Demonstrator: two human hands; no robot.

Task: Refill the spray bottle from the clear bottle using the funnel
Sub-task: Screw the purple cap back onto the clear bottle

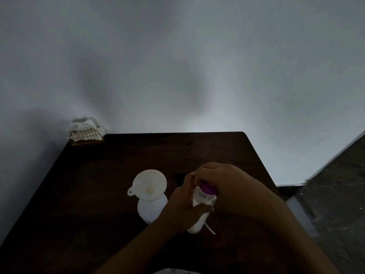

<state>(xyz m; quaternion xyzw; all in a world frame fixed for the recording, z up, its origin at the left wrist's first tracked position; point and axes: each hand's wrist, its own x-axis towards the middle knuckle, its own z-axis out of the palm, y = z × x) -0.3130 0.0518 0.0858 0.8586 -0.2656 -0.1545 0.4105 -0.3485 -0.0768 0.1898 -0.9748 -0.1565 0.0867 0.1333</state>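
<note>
Gripping the clear bottle (pixel 199 220) round its middle with the left hand (pixel 177 204), thumb laid across the front, forearm rising from the bottom edge. Closing the right hand (pixel 227 184) over the purple cap (pixel 207 189) from above, fingers curled round it, wrist bent downward, forearm slanting in from the lower right. Keeping that bottle near the middle of the dark table (pixel 98 194), white liquid in its lower part, base either resting on the wood or just above it, too dim to tell which.

Counting up: two hands, both clamped on the one clear bottle, one on the body and one on the cap; one purple cap; one white spray bottle (pixel 152 209) upright just left of the held bottle; one white funnel (pixel 149 184) seated in its neck, tab pointing left; one thin white tube (pixel 210 229) poking out beside the clear bottle's base; one wire basket (pixel 87 135) holding white cloth (pixel 87 124) at the far left corner.
</note>
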